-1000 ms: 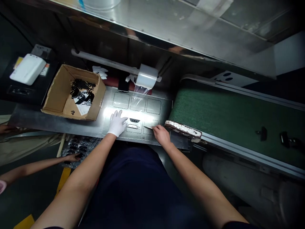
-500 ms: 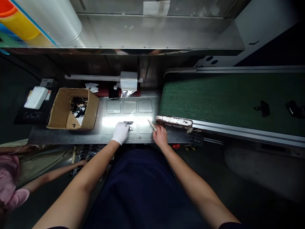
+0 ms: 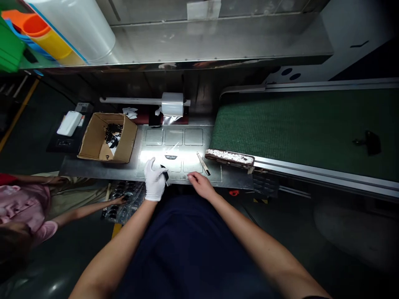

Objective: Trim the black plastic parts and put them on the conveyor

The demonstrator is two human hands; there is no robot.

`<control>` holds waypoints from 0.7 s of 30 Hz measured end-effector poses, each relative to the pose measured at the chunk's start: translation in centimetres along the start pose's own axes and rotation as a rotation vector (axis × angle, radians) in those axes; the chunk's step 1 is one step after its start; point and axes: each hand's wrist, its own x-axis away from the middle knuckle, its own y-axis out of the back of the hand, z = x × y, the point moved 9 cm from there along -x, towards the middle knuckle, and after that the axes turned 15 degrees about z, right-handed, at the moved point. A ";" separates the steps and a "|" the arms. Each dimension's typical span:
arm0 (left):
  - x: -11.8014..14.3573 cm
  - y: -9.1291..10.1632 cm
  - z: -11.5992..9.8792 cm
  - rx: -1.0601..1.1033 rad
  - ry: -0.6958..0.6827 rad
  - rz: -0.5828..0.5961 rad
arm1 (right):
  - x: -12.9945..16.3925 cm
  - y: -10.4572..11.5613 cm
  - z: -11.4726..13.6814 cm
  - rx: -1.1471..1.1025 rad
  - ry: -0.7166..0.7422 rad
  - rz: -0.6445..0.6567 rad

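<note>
My left hand (image 3: 154, 182), in a white glove, is at the front edge of the metal bench with its thumb raised. A small black part (image 3: 165, 172) is held at its fingers, tilted over the edge. My bare right hand (image 3: 202, 185) is at the same edge, its fingers loosely bent and slightly apart, with nothing visible in them. A slim pale pointed tool (image 3: 203, 163) with a dark end lies just beyond it; its exact kind is unclear. Between and beyond the hands, a small dark trapezoid piece (image 3: 170, 157) lies on a clear sheet marked with rounded rectangles (image 3: 193, 137).
A cardboard box (image 3: 131, 141) with black parts stands left, near a white device (image 3: 69, 123). Behind is a film roll (image 3: 172, 104) on a rod. A green conveyor belt (image 3: 280, 124) runs right, carrying a black part (image 3: 371, 143). Another person's arm (image 3: 90, 209) reaches in at left.
My right hand has let go of the pale tool and moved left. The left hand has drawn back toward me with the black part. The view has shifted; the trapezoid piece is now uncovered.
</note>
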 end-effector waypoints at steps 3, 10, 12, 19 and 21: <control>3.0 2.0 -1.6 0.122 0.022 -0.065 | -1.5 -4.5 4.2 -0.218 0.074 0.249; 7.5 3.4 0.9 0.578 0.199 -0.061 | -2.3 -7.6 7.6 -0.360 0.046 0.391; 8.2 2.0 2.0 0.738 0.252 0.017 | -2.4 -7.8 7.7 -0.309 0.025 0.410; 10.6 -3.4 6.6 1.155 0.437 0.162 | -2.8 -11.2 6.5 -0.167 -0.094 0.525; 11.7 -4.6 9.3 1.242 0.515 0.149 | -3.2 -12.3 5.4 -0.130 -0.136 0.541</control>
